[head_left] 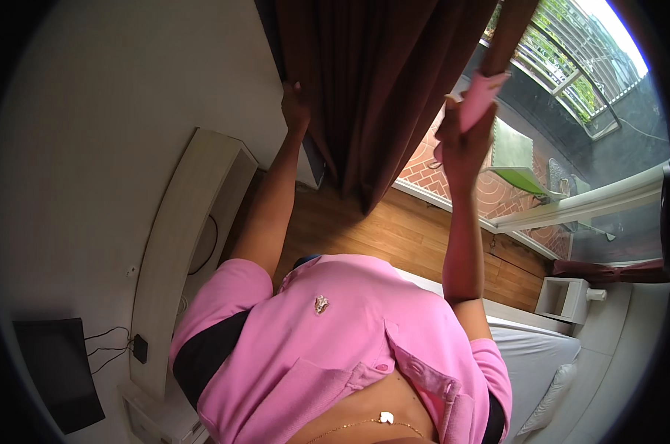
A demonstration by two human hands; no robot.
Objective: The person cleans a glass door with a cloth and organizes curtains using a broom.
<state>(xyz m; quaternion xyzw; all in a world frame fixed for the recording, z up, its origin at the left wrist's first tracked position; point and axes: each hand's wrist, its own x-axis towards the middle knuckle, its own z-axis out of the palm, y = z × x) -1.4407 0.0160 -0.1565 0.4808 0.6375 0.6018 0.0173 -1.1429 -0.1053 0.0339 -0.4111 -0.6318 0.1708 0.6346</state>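
A dark brown curtain (363,100) hangs in deep folds before me, down to the wood floor. At its left edge, near the wall, my left hand (296,111) grips the fabric. My right hand (463,139) is raised at the curtain's right side, in front of the glass. Its fingers are closed around a pink object (482,100), blurred, with what looks like a small loop below it; its exact kind is unclear. Beyond the pink object runs a narrow brown strip (509,39), perhaps curtain fabric, up to the top of the view.
A white-framed glass door (584,200) stands at right, with a green chair (512,150) on the tiled terrace outside. Behind it, to the lower right, are a bed (529,349) and a small white shelf (562,299). A pale cabinet (171,238) and a black screen (60,372) are at left.
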